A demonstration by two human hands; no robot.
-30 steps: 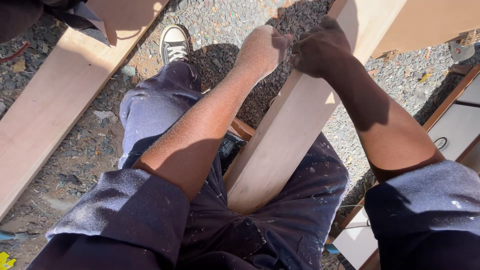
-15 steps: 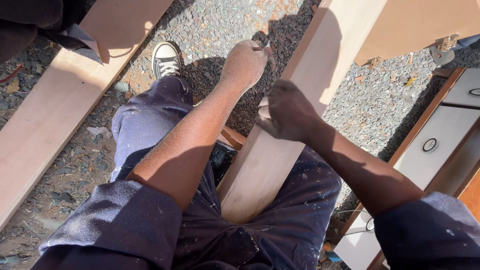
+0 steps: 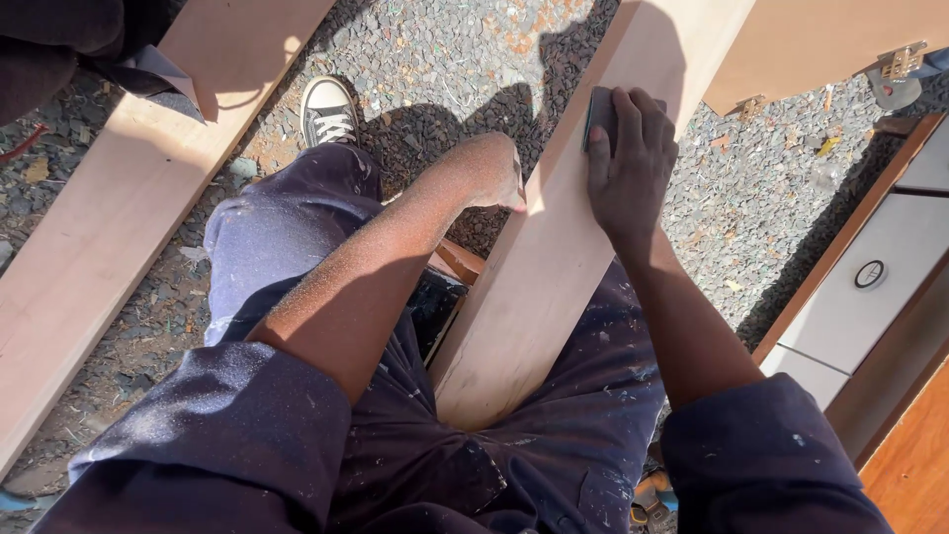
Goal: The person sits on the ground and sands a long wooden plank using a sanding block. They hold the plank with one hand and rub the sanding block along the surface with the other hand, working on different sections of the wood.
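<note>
Pressing down on a long pale wooden board (image 3: 554,267), the right hand (image 3: 629,168) lies flat on its upper face with a dark sanding block (image 3: 599,111) under the palm; the fingers (image 3: 643,114) curl over the block's far edge and hold it against the wood. The board runs from the person's lap, between the thighs of dusty navy trousers (image 3: 287,237), up and away across the gravel ground (image 3: 445,49). The left hand (image 3: 491,170) grips the board's left edge at about mid-length, fingers wrapped under the edge and mostly hidden, forearm powdered with fine dust. A black-and-white sneaker (image 3: 329,109) rests on the gravel just left of the board. Well to the left, a second wide plank (image 3: 129,218) lies on the gravel, partly under the shadow of another person's dark clothing (image 3: 54,40) in the upper left corner. On the right stands a grey cabinet front (image 3: 870,287) with a wooden frame, near the board but apart from it.
</note>
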